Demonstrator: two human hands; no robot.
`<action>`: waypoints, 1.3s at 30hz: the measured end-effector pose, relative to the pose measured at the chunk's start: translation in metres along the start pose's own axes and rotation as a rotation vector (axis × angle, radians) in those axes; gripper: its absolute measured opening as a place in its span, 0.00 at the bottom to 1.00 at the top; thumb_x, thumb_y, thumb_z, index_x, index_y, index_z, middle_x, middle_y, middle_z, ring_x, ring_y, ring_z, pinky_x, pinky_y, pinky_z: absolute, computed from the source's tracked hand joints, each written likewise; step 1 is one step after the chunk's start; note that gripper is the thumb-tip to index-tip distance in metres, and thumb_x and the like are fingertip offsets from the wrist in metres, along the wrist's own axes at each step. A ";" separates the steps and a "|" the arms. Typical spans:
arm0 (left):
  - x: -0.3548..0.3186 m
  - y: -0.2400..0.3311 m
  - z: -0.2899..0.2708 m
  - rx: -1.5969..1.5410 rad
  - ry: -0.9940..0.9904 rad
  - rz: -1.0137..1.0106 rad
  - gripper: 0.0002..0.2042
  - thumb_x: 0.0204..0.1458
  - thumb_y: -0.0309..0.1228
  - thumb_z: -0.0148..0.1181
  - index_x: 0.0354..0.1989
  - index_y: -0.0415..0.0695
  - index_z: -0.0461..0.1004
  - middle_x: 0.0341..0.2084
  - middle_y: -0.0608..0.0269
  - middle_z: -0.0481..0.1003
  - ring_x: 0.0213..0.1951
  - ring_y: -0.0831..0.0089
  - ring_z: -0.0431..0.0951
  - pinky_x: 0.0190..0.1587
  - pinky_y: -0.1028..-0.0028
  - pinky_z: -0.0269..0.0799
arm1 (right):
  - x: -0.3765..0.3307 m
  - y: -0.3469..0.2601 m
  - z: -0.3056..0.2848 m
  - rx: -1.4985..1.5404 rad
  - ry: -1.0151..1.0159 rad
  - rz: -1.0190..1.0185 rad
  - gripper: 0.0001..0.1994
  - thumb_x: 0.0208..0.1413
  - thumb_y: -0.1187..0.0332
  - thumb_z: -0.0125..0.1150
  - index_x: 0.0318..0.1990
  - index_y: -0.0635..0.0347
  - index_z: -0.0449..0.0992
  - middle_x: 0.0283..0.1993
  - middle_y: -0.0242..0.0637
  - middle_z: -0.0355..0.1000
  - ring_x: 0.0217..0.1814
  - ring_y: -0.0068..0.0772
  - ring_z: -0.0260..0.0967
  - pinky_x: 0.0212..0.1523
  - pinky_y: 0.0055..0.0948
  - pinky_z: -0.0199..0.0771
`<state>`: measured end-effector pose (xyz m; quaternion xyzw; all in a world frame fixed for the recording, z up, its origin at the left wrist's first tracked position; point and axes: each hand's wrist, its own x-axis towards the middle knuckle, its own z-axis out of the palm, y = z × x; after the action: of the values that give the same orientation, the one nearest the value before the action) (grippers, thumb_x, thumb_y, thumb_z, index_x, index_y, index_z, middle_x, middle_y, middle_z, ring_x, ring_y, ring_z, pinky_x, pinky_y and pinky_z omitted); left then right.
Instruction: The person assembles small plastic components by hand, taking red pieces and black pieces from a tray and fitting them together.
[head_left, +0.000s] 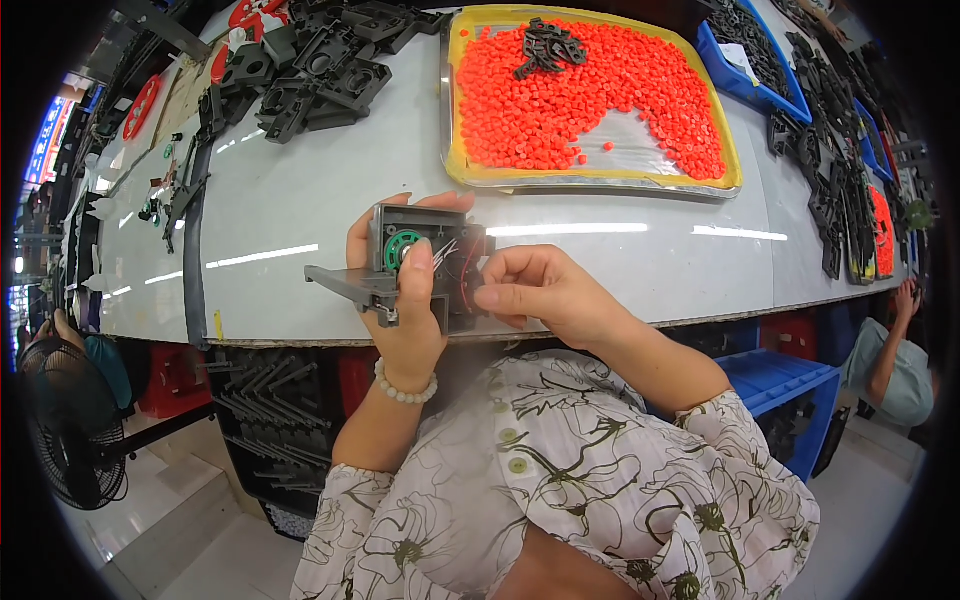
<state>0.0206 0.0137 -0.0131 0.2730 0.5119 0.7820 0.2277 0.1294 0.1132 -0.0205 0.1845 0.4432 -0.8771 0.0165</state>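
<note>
My left hand (pixel 420 320) is wrapped around a dark grey plastic housing (pixel 345 284), held just above the front edge of the table. A flap-like part of the housing sticks out to the left. Inside sits a green round part (pixel 401 243), with my left thumb pressed beside it. Thin pale wires (pixel 446 252) and a red wire (pixel 466 285) show at the housing's right half. There, my right hand (pixel 560 295) has thumb and fingers pinched together close to the red wire; what lies between the fingertips is hidden.
A yellow-rimmed tray (pixel 449 130) of small red pieces stands beyond my hands, with black parts (pixel 550 47) on top. Dark plastic housings (pixel 325 80) are piled at the far left. Blue bins (pixel 735 72) hold dark parts at the right. A fan (pixel 70 420) stands at the left.
</note>
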 end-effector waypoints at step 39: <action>-0.005 -0.004 0.006 0.000 0.017 -0.071 0.18 0.53 0.29 0.44 0.51 0.35 0.55 0.44 0.44 0.70 0.40 0.68 0.73 0.44 0.72 0.70 | 0.002 0.014 -0.001 0.010 0.031 -0.130 0.25 0.49 0.67 0.63 0.53 0.67 0.63 0.46 0.35 0.66 0.49 0.23 0.64 0.50 0.27 0.65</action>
<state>0.0284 0.0160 -0.0158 0.2480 0.5233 0.7758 0.2506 0.1304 0.1057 -0.0326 0.1689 0.4502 -0.8755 -0.0480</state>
